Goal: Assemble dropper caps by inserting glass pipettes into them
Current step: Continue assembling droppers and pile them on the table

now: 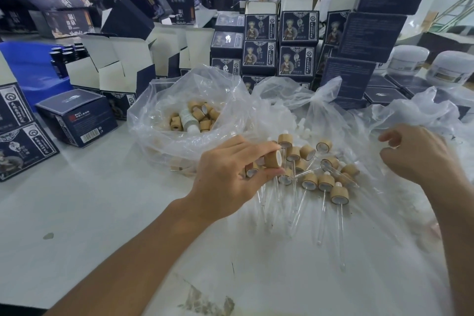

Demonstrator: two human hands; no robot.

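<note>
Clear bag of loose wooden caps (197,115) sits at left-center. My L hand (225,174) pinches one wooden dropper cap (273,159) btwn thumb & fingers, over the pile of assembled droppers (325,182) on the table (102,213). R hand (420,156) hovers w/ fingers loosely curled, holding nothing.

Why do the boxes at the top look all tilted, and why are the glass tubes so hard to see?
Head view: the wide-angle lens bends the edges, so the stacked boxes lean. The glass pipettes are clear against the pale table. The right hand looks slightly blurred.
</note>
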